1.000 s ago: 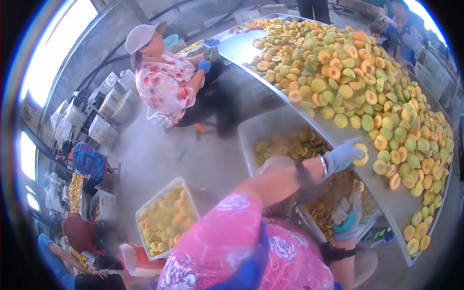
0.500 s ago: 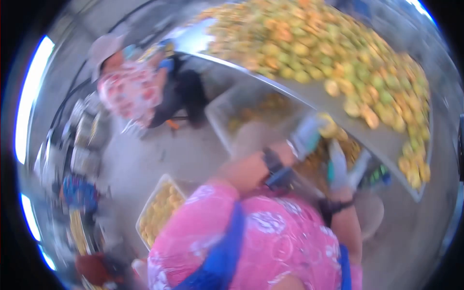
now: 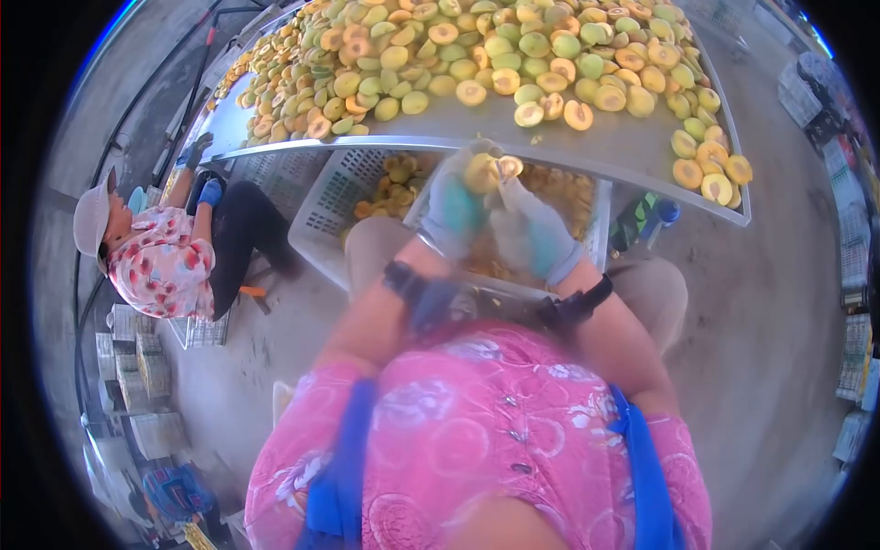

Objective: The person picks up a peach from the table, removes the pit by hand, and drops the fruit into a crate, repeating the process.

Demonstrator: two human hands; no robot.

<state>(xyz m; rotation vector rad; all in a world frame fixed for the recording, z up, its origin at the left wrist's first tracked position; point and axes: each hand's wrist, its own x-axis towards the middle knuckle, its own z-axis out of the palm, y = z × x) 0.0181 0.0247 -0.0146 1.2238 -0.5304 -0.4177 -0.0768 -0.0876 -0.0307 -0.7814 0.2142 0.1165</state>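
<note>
Both of my hands wear pale gloves with teal patches and meet above a white crate (image 3: 600,229), close to the metal table's front edge. My left hand (image 3: 456,206) is closed around a yellow apricot (image 3: 480,174). Against it shows an apricot half (image 3: 510,167) with its orange cut face exposed. My right hand (image 3: 533,229) has its fingers closed and pressed at this half; blur hides whether they also hold a pit or small tool. In the crate below, orange-brown fruit pieces (image 3: 570,197) show around my hands.
Whole and halved apricots (image 3: 513,55) are heaped on the metal table (image 3: 605,142). A second white crate (image 3: 316,215) with fruit stands at the left. A seated person (image 3: 165,247) works further left. Stacked crates (image 3: 137,357) line the left side.
The view has swung, so table and crates sit differently. My hands have come together; my right hand, earlier apart with spread fingers, is now closed at the fruit in my left.
</note>
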